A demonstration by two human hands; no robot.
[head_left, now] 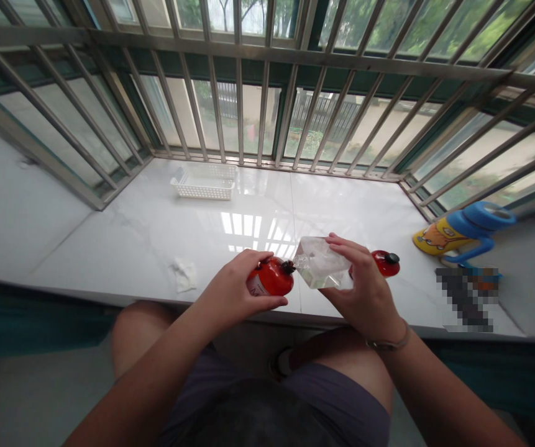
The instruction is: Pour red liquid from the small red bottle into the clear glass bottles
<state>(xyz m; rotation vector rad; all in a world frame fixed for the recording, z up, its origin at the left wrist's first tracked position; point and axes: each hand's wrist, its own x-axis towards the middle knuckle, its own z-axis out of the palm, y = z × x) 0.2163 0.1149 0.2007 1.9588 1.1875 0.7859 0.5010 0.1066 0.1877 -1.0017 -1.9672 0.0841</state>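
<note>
My left hand (234, 282) is wrapped round a red bottle (277, 277) with a white label and a dark neck, tilted toward the right. In my right hand (363, 282) is a clear, square-sided bottle (319, 264), held on its side. Its narrow end points left and meets or nearly meets the red bottle's dark neck; whether they touch I cannot tell. Just beyond my right hand is a second red bottle (385, 264) with a black cap, partly hidden by the fingers. Both held bottles are above the front part of the white ledge (137, 248).
At the back left sits a white plastic basket (204, 185). A crumpled white tissue (184, 275) lies at front left. On the right are a yellow and blue flask (458, 230) and a blurred-out dark object (465, 298). Metal window bars (267, 112) enclose the ledge.
</note>
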